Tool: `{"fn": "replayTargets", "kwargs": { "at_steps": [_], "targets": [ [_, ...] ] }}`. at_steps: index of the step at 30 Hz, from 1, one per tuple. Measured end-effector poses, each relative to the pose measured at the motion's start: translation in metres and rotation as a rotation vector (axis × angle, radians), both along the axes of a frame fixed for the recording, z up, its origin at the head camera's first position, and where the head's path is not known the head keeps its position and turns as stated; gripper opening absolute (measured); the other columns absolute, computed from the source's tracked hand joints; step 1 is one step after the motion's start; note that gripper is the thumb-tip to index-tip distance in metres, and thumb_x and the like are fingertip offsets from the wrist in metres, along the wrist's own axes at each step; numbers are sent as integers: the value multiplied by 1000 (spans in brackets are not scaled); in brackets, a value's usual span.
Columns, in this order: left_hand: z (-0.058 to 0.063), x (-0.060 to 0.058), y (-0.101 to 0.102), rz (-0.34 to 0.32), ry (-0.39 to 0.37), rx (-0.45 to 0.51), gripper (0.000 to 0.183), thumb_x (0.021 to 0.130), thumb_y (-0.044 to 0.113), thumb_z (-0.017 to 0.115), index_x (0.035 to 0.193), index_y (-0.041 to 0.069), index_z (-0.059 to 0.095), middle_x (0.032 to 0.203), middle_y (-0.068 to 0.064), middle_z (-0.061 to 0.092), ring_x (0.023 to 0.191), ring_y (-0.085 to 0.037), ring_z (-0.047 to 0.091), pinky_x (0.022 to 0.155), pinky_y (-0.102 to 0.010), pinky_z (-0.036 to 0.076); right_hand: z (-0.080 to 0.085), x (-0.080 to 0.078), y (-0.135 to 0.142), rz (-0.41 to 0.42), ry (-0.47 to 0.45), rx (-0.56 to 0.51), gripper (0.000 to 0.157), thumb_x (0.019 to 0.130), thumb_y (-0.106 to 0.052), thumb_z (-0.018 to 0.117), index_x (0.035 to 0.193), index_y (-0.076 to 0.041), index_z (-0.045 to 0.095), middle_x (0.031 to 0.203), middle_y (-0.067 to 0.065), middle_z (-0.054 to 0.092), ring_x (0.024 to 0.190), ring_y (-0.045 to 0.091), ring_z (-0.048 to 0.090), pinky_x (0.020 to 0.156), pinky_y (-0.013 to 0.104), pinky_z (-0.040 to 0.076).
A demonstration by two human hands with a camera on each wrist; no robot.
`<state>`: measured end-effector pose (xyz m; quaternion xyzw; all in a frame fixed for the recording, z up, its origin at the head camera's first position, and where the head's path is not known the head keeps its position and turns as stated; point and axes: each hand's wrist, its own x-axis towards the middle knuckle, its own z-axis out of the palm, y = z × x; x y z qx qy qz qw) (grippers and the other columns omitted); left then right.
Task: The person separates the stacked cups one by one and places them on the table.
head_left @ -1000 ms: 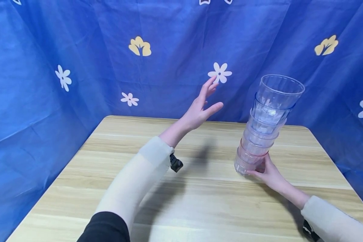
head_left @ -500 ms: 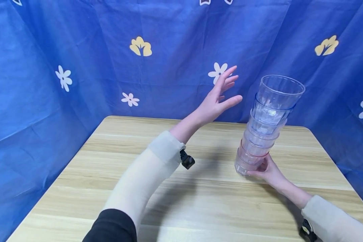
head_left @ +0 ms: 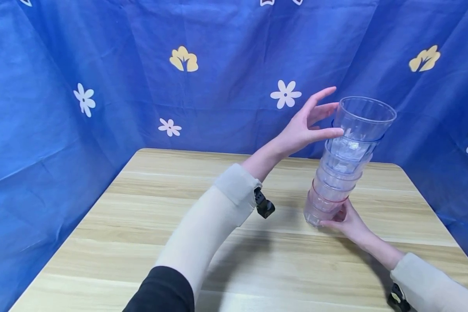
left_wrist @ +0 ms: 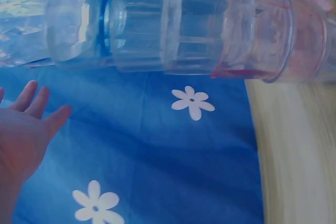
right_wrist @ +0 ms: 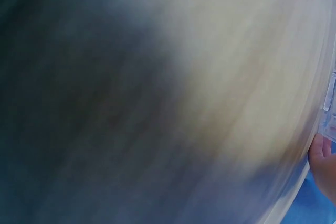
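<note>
A tall stack of nested clear cups (head_left: 338,173) stands on the table at the right of the head view. Some rims are tinted blue or red, and the stack leans slightly right. My right hand (head_left: 351,223) grips it low down, with thumb and fingers around the bottom cup. Beside the uppermost cup (head_left: 364,119) is my left hand (head_left: 302,128), fingers spread and thumb apart, fingertips right at the cup's left side. In the left wrist view a gap shows between the left hand (left_wrist: 26,137) and the stack. The right wrist view catches only part of the right hand (right_wrist: 323,163).
The light wood table (head_left: 171,208) has rounded far corners. A blue curtain (head_left: 226,78) with white flowers and yellow leaf shapes hangs behind it and along both sides. Each sleeve carries a small black wrist camera (head_left: 264,204).
My left hand has moved right across the far side of the table, up to the top of the stack. The right hand and the stack have stayed in place.
</note>
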<state>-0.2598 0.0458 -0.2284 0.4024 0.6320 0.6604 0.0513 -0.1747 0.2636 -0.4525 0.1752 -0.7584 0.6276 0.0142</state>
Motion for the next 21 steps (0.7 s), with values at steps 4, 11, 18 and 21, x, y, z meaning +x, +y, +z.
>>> {"fn": "replayTargets", "kwargs": {
  "at_steps": [4,11,18,21],
  "targets": [
    [-5,-2,7,-1,-15,-11,79,86,3,68,151,23,28,140,2,49,123,3,44,99,-27,42,-1,-2,1,7,9,-1,77,77,14,72,135,-19,32,119,-10,53,103,1,59,84,20,51],
    [-6,-1,14,-48,-23,0,79,84,-1,69,150,20,30,137,0,54,121,2,47,99,-24,40,-2,-3,2,12,23,-2,78,77,14,72,133,-24,33,119,-12,53,103,1,59,83,19,51],
    [9,13,16,-99,-39,-4,79,83,-7,68,149,12,30,138,-8,53,115,6,50,93,-22,45,-1,-2,1,0,14,10,76,78,15,71,133,-22,34,118,-12,54,102,1,59,82,20,52],
    [13,17,15,-111,-48,-1,79,83,-9,67,149,10,29,140,-11,51,114,6,50,92,-23,47,0,-1,1,0,12,2,75,78,16,71,133,-19,35,118,-12,55,102,2,60,81,20,52]
  ]
}}
